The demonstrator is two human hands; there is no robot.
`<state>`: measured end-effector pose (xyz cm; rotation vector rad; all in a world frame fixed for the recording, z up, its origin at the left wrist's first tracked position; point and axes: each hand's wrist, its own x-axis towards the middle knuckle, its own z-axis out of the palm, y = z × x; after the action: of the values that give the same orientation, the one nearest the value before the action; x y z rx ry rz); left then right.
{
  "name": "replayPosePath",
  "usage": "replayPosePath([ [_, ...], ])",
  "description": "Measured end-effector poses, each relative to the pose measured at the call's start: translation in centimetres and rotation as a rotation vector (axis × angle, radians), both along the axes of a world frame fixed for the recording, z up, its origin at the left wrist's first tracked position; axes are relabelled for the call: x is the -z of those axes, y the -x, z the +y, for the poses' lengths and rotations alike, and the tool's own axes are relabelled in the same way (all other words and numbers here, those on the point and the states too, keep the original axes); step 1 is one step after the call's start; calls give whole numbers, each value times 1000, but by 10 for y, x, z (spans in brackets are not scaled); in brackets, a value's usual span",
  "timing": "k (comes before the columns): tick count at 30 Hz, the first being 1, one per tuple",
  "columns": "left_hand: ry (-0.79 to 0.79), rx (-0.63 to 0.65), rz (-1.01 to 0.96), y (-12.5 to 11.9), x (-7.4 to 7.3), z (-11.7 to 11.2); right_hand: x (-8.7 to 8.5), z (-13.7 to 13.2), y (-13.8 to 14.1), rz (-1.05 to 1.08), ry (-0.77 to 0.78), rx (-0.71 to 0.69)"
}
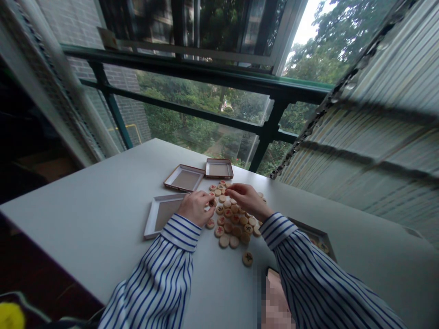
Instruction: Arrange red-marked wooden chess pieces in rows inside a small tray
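Observation:
Round wooden Chinese chess pieces (235,230) lie in a loose heap on the white table, some showing red or black characters, others plain backs up. My left hand (196,208) is closed at the heap's left side, pinching a chess piece (212,202) with a dark mark between thumb and fingers. Over the far part of the heap, my right hand (249,200) has its fingertips pressed together; whatever they hold is too small to make out. One piece with a black character (247,259) lies apart, nearer to me.
Two shallow box parts, a left one (169,184) and a smaller one (219,176), sit behind the heap. A larger box lid (149,227) is partly under my left hand. Right of my right forearm, another box (329,242) holds several pieces. Green railing (192,112) borders the table's far side.

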<state>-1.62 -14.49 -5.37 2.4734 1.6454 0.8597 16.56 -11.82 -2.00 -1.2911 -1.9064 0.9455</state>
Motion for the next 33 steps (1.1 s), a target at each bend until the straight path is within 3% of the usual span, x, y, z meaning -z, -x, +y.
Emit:
replayPosePath([
  [6,61,-38,90,-2,0,-2,10,7,-3,-109,-113,25],
  [15,107,-38,192,-9,2,-3,10,3,-4,-406,-258,-6],
  [33,125,-52,232,-6,-2,-5,7,0,-2,-586,-258,46],
])
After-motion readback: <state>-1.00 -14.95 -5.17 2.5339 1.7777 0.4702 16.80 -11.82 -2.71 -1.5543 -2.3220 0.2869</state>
